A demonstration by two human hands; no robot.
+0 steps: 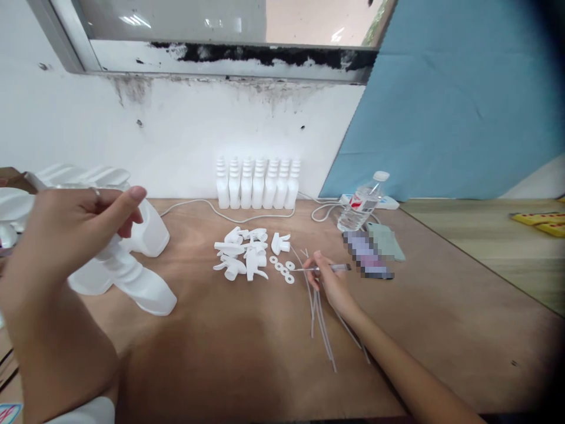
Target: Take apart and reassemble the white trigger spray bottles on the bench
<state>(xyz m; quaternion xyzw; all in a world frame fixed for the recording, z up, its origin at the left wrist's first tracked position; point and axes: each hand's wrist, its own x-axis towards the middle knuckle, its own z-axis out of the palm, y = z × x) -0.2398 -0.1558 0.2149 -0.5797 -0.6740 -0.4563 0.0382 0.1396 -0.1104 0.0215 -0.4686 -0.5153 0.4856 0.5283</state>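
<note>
My right hand (326, 280) grips a small screwdriver-like tool (339, 268) with a clear handle and dark end. Its thin metal shaft points left, the tip at several white ring washers (285, 271). Under and beside this hand lie several thin clear tubes (324, 333). White trigger spray heads (242, 250) are piled left of the washers, and a single spray head (280, 242) lies just above them. At the left my left hand (83, 227) is raised in front of white plastic bottles (143, 285), its fingers curled toward the thumb. Whatever it holds is hidden.
Several white bottles (258, 185) stand in a row against the wall. On the right are a clear water bottle (362, 203), a blurred-out phone (367, 256), a pale green flat object (387, 240) and a white power strip (388, 202). A white cable (229, 217) crosses the tabletop's back.
</note>
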